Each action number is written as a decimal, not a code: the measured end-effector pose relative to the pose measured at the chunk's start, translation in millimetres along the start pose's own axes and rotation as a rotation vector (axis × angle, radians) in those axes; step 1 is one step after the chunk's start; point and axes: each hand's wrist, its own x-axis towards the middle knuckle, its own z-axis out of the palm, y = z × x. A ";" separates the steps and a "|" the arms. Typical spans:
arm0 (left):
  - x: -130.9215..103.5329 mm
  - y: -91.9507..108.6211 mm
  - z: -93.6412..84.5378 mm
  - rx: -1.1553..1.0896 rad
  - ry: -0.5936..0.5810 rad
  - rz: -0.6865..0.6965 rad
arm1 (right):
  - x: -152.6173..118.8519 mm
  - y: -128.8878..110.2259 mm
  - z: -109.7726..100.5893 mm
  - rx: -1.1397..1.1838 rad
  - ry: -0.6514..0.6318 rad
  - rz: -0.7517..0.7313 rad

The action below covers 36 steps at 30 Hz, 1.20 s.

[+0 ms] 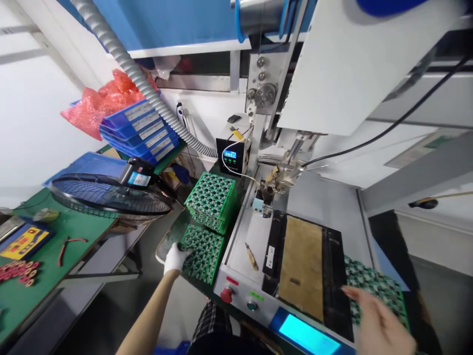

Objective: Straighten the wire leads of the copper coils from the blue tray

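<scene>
My left hand [176,259], in a white glove, is closed on the left edge of a green circuit board panel [203,251], the top one of a low stack. A taller stack of circuit board panels [211,195] stands just behind it. My bare right hand [384,320] is blurred by motion. Its fingers reach out, apart and with nothing seen in them, by the right edge of the black fixture [337,276]. More circuit board panels [384,286] lie right of the fixture, partly hidden by this hand. The fixture has a bare tan plate [302,261] in its middle.
A soldering head [277,182] hangs above the machine bed's back. Tweezers [251,256] lie left of the fixture. A red stop button [226,295] and lit screen [308,335] are in front. A fan [111,195] and a green table [88,246] stand left.
</scene>
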 end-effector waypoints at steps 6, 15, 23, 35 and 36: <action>-65.9 -7.2 -32.9 -0.293 0.053 0.054 | -49.1 -41.8 99.1 0.348 -0.469 0.075; -176.9 145.8 74.6 -0.381 -0.274 0.641 | 15.1 -12.3 69.2 0.441 -0.326 0.114; -187.3 211.3 97.6 0.053 -0.252 0.998 | 95.1 24.1 63.5 0.383 -0.282 0.064; -199.5 218.6 101.3 0.354 -0.071 1.055 | 99.7 53.2 84.5 0.232 -0.029 -0.107; -200.1 219.4 102.7 0.368 -0.063 1.055 | 98.9 54.8 82.9 0.208 0.011 -0.125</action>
